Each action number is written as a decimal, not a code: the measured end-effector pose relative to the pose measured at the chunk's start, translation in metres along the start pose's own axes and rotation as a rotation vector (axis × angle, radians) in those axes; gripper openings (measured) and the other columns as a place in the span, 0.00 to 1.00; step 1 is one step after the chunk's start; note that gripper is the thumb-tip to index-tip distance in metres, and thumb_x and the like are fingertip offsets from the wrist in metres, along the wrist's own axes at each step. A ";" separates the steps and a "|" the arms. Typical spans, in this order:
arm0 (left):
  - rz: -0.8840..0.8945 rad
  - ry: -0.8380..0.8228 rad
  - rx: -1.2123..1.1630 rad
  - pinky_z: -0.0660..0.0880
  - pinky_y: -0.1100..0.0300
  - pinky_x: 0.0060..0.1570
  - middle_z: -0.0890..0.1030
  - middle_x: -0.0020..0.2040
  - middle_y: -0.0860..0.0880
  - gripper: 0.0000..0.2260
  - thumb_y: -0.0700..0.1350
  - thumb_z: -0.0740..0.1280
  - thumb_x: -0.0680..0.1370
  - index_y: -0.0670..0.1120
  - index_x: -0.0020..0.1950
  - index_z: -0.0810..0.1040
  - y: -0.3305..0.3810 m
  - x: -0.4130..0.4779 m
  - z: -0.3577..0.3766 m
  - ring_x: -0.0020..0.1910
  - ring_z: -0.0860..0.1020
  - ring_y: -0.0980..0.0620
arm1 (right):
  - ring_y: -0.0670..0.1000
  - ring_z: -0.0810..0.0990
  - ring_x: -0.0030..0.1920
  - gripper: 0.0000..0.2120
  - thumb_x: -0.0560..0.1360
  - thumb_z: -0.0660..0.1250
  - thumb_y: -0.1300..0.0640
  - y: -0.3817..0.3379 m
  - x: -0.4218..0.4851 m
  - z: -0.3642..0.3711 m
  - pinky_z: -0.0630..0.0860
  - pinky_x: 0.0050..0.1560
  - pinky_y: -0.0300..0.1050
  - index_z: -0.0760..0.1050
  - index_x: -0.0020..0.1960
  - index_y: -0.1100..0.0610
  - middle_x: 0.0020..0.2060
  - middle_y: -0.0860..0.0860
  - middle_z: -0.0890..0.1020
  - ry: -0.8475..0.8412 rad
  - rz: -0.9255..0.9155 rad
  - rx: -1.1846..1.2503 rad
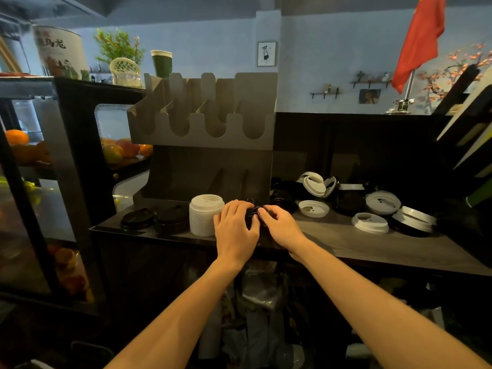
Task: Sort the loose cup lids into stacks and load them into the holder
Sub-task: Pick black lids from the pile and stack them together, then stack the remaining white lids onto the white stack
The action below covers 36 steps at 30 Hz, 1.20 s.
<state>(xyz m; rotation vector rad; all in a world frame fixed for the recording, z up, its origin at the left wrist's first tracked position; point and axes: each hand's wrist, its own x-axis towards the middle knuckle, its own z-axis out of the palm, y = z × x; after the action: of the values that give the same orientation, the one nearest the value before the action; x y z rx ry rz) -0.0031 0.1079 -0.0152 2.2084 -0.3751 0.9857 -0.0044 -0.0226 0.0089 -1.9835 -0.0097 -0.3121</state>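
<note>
Two hands on one thing: your left hand [235, 230] and right hand [281, 227] both curl round the black lid stack [252, 209]. It sits on the counter [346, 243], just in front of the holder [202, 123]. Left fingers wrap over its near side, right thumb & fingers pinch its right edge. The white lid stack [206, 217] stands just beside your left hand, w/ two black stacks [154, 219] further left. Loose white lids [314, 209] lie scattered on the right – well apart from your hands, some tilted.
</note>
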 end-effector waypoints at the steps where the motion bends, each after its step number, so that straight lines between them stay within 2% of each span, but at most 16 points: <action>1: -0.003 -0.001 -0.004 0.61 0.59 0.66 0.79 0.63 0.53 0.13 0.49 0.68 0.79 0.50 0.63 0.79 0.000 0.000 0.000 0.69 0.71 0.53 | 0.45 0.73 0.56 0.21 0.82 0.59 0.44 0.000 -0.001 -0.002 0.68 0.42 0.33 0.70 0.72 0.50 0.61 0.46 0.77 -0.014 0.000 -0.018; 5: 0.046 0.025 -0.036 0.59 0.57 0.71 0.79 0.64 0.51 0.14 0.48 0.69 0.78 0.49 0.63 0.78 0.011 0.001 0.002 0.71 0.70 0.51 | 0.45 0.74 0.57 0.19 0.82 0.60 0.45 0.003 -0.002 -0.015 0.71 0.49 0.37 0.71 0.71 0.51 0.62 0.47 0.77 0.035 -0.021 -0.035; 10: 0.168 -0.023 -0.127 0.59 0.61 0.70 0.80 0.62 0.51 0.13 0.43 0.67 0.79 0.48 0.64 0.78 0.044 0.007 0.014 0.68 0.73 0.53 | 0.47 0.77 0.57 0.15 0.82 0.62 0.49 0.003 -0.007 -0.050 0.74 0.50 0.38 0.73 0.67 0.51 0.57 0.48 0.79 0.101 -0.048 0.029; 15: 0.218 -0.173 -0.291 0.68 0.64 0.60 0.79 0.61 0.53 0.14 0.43 0.67 0.80 0.49 0.66 0.76 0.083 0.007 0.039 0.56 0.75 0.60 | 0.46 0.79 0.54 0.12 0.82 0.64 0.52 0.014 -0.011 -0.096 0.77 0.51 0.40 0.74 0.64 0.51 0.52 0.46 0.80 0.215 -0.074 0.049; 17: 0.192 -0.260 -0.345 0.73 0.64 0.56 0.78 0.63 0.54 0.16 0.44 0.67 0.81 0.49 0.69 0.74 0.097 0.009 0.053 0.55 0.75 0.62 | 0.45 0.79 0.53 0.10 0.82 0.64 0.52 0.023 -0.015 -0.115 0.78 0.52 0.40 0.74 0.63 0.49 0.50 0.45 0.80 0.274 -0.073 0.017; 19: 0.164 -0.353 -0.373 0.73 0.65 0.54 0.78 0.62 0.54 0.18 0.46 0.67 0.81 0.49 0.71 0.71 0.111 0.012 0.068 0.56 0.76 0.61 | 0.45 0.78 0.53 0.10 0.82 0.63 0.52 0.035 -0.018 -0.133 0.78 0.55 0.45 0.74 0.62 0.48 0.51 0.44 0.79 0.314 -0.059 -0.047; 22: 0.138 -0.452 -0.367 0.76 0.59 0.56 0.78 0.62 0.53 0.21 0.47 0.67 0.81 0.50 0.73 0.68 0.128 0.016 0.092 0.59 0.78 0.55 | 0.47 0.77 0.56 0.12 0.80 0.65 0.51 0.052 -0.022 -0.157 0.78 0.59 0.51 0.73 0.64 0.46 0.56 0.46 0.78 0.382 -0.027 -0.174; 25: 0.123 -0.503 -0.321 0.76 0.55 0.58 0.76 0.65 0.50 0.22 0.46 0.68 0.80 0.50 0.74 0.68 0.140 0.023 0.114 0.63 0.77 0.50 | 0.52 0.72 0.64 0.16 0.79 0.67 0.53 0.070 -0.021 -0.177 0.73 0.63 0.50 0.72 0.66 0.49 0.62 0.51 0.74 0.430 0.024 -0.353; 28: 0.123 -0.513 -0.242 0.76 0.51 0.61 0.74 0.70 0.48 0.22 0.45 0.68 0.80 0.48 0.73 0.68 0.143 0.035 0.138 0.65 0.76 0.48 | 0.53 0.69 0.66 0.21 0.77 0.68 0.54 0.083 -0.012 -0.191 0.70 0.64 0.48 0.70 0.69 0.50 0.66 0.51 0.70 0.443 0.056 -0.479; 31: 0.154 -0.478 -0.122 0.72 0.49 0.65 0.73 0.71 0.47 0.22 0.46 0.68 0.79 0.47 0.73 0.69 0.139 0.047 0.162 0.67 0.74 0.45 | 0.52 0.66 0.69 0.24 0.77 0.68 0.52 0.094 0.005 -0.195 0.67 0.67 0.46 0.67 0.72 0.50 0.68 0.50 0.66 0.476 -0.003 -0.651; 34: 0.178 -0.407 0.030 0.66 0.49 0.70 0.72 0.70 0.46 0.23 0.48 0.67 0.78 0.47 0.73 0.70 0.135 0.060 0.185 0.69 0.71 0.44 | 0.56 0.61 0.73 0.29 0.76 0.67 0.50 0.102 0.026 -0.198 0.64 0.72 0.50 0.63 0.75 0.52 0.73 0.54 0.62 0.512 -0.054 -0.826; 36: 0.183 -0.364 0.098 0.62 0.50 0.71 0.72 0.70 0.45 0.24 0.51 0.67 0.77 0.46 0.72 0.70 0.130 0.067 0.199 0.71 0.69 0.43 | 0.58 0.56 0.76 0.33 0.76 0.67 0.45 0.107 0.041 -0.199 0.59 0.74 0.53 0.59 0.77 0.52 0.77 0.56 0.57 0.498 -0.022 -0.904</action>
<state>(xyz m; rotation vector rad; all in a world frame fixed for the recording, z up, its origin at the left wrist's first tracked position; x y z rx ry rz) 0.0849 -0.1225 -0.0006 2.4802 -0.7172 0.7017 0.0086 -0.2518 0.0000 -2.7256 0.5074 -0.9420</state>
